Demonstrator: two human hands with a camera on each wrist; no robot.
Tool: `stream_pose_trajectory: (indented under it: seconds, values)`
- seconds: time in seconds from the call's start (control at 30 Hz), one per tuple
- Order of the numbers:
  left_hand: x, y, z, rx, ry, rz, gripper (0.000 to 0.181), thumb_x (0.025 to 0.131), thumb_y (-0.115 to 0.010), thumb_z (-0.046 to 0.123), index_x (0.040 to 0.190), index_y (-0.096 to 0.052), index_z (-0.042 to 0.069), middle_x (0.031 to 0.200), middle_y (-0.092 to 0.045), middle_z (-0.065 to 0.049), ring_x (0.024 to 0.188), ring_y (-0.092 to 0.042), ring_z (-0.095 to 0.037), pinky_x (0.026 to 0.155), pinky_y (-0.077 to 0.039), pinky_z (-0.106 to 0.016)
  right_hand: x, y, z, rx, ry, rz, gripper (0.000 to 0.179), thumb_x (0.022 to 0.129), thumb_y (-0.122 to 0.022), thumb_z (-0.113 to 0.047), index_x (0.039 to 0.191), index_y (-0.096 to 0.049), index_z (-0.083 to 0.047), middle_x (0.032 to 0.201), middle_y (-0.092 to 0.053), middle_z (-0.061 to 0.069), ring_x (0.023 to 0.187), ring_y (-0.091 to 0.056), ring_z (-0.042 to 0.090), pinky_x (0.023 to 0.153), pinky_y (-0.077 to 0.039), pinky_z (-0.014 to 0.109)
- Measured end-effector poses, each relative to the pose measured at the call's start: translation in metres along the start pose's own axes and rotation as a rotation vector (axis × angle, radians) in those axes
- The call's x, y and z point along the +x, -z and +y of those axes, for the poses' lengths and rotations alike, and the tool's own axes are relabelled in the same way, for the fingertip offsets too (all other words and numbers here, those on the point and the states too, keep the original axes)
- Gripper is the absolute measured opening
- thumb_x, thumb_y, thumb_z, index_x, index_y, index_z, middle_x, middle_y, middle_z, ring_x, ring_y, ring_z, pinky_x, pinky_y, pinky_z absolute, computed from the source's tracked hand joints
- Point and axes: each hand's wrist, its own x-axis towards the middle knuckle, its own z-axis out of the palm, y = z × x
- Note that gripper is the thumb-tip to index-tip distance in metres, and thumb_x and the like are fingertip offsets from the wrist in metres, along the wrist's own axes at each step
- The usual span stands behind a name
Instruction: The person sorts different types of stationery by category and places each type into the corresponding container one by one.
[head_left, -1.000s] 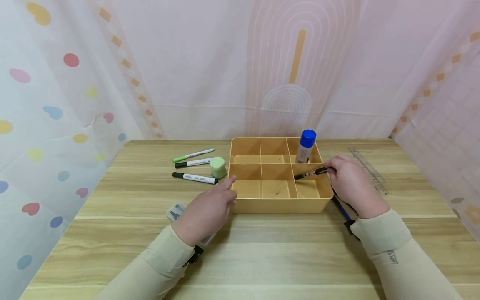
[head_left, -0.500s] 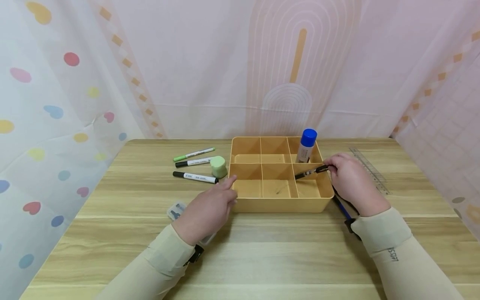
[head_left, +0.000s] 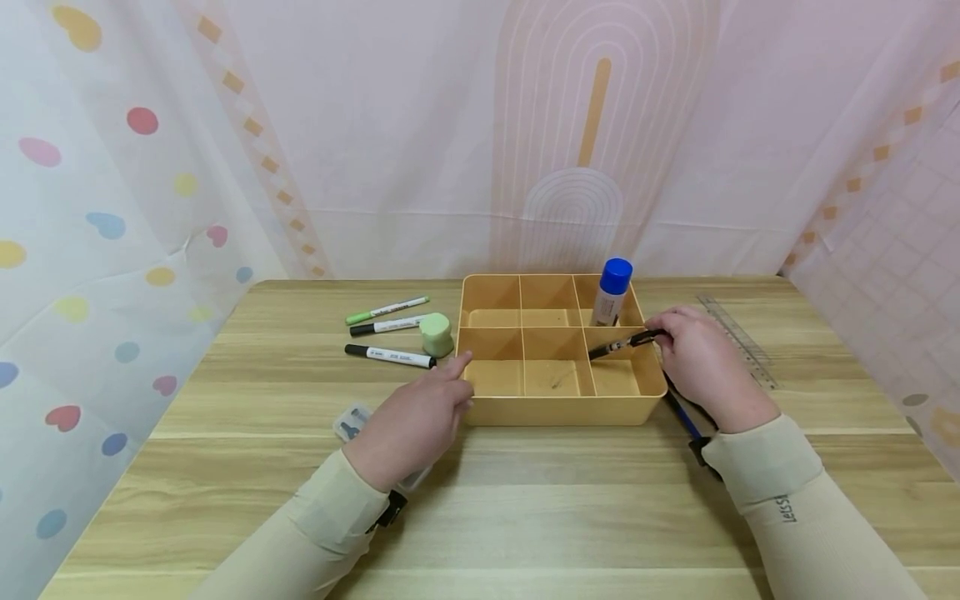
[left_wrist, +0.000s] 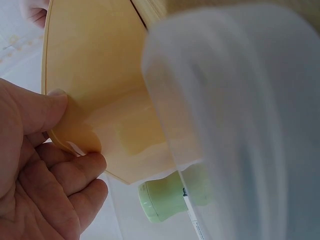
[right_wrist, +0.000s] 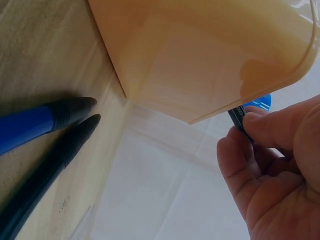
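A yellow-orange divided storage box (head_left: 558,412) stands on the table, its compartments in two rows. My left hand (head_left: 412,421) holds the box's left rim; in the left wrist view its thumb (left_wrist: 52,110) lies inside the rim and the fingers outside. With thumb and fingertips, my right hand (head_left: 708,371) pinches one end of a black pen (head_left: 621,344). The pen slants down into the front right compartment, its far end at the divider. A blue-capped glue stick (head_left: 611,296) stands in the back right compartment.
Left of the box lie a green marker (head_left: 387,310), two black-capped markers and a pale green waisted object (head_left: 437,335). A clear case (head_left: 351,421) sits under the left hand. To the right are a clear ruler (head_left: 738,337), a blue pen (right_wrist: 45,117) and a dark pen (right_wrist: 45,180).
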Motion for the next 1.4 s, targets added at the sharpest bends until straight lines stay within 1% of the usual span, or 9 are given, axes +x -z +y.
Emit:
stream_pose_trajectory:
  seconds: [0.17,0.37,0.8,0.97,1.13,1.27,1.4]
  values:
    - [0.0,0.0,0.0,-0.001,-0.003,0.002,0.02,0.106,-0.059,0.013,0.089,-0.069,0.012,0.161,-0.051,-0.016,0.146,-0.053,-0.033,0.112,-0.053,-0.05,0.0,-0.001,0.001,-0.011,0.012,0.006,0.02,0.099,-0.06,0.006,0.115,-0.072,0.007,0.117,-0.071,0.026,0.112,-0.067,0.045,0.1,-0.054,0.06]
    - [0.0,0.0,0.001,0.003,-0.005,0.005,0.019,0.106,-0.059,0.012,0.09,-0.07,0.012,0.16,-0.051,-0.017,0.146,-0.053,-0.034,0.112,-0.053,-0.05,0.001,0.0,0.001,-0.013,0.011,-0.002,0.024,0.1,-0.06,0.005,0.121,-0.07,0.009,0.12,-0.071,0.027,0.115,-0.066,0.046,0.103,-0.053,0.061]
    - [0.0,0.001,0.001,0.002,-0.013,0.005,0.021,0.106,-0.059,0.012,0.088,-0.068,0.012,0.16,-0.051,-0.017,0.146,-0.053,-0.034,0.111,-0.053,-0.049,0.001,0.001,0.003,0.004,-0.002,-0.039,0.032,0.1,-0.06,0.003,0.131,-0.065,0.009,0.128,-0.067,0.03,0.121,-0.064,0.048,0.105,-0.052,0.062]
    - [0.0,0.001,0.001,-0.004,-0.008,0.003,0.021,0.107,-0.058,0.012,0.088,-0.068,0.012,0.16,-0.051,-0.017,0.146,-0.052,-0.033,0.113,-0.052,-0.05,0.0,0.003,0.004,0.017,0.001,-0.044,0.033,0.101,-0.062,0.001,0.133,-0.064,0.011,0.129,-0.066,0.031,0.119,-0.064,0.048,0.103,-0.053,0.062]
    - [-0.001,0.001,0.001,-0.003,-0.008,0.005,0.021,0.107,-0.058,0.012,0.087,-0.068,0.013,0.16,-0.051,-0.017,0.147,-0.052,-0.033,0.113,-0.052,-0.049,-0.001,0.004,0.005,0.034,0.001,-0.037,0.033,0.103,-0.063,-0.004,0.133,-0.063,0.011,0.13,-0.065,0.031,0.115,-0.066,0.046,0.099,-0.054,0.061]
    - [-0.001,0.001,0.001,-0.005,-0.01,0.008,0.021,0.106,-0.059,0.012,0.087,-0.067,0.013,0.16,-0.05,-0.017,0.147,-0.051,-0.032,0.112,-0.053,-0.049,-0.002,0.007,0.005,0.054,-0.024,-0.04,0.035,0.106,-0.06,-0.007,0.136,-0.061,0.01,0.135,-0.061,0.032,0.113,-0.065,0.046,0.097,-0.054,0.062]
    - [-0.001,0.001,0.001,-0.002,-0.014,0.012,0.021,0.106,-0.059,0.011,0.087,-0.067,0.012,0.16,-0.051,-0.017,0.147,-0.052,-0.032,0.112,-0.053,-0.048,-0.004,0.013,0.007,0.048,-0.041,-0.045,0.037,0.108,-0.055,-0.011,0.14,-0.058,0.009,0.136,-0.06,0.031,0.115,-0.061,0.045,0.102,-0.05,0.063]
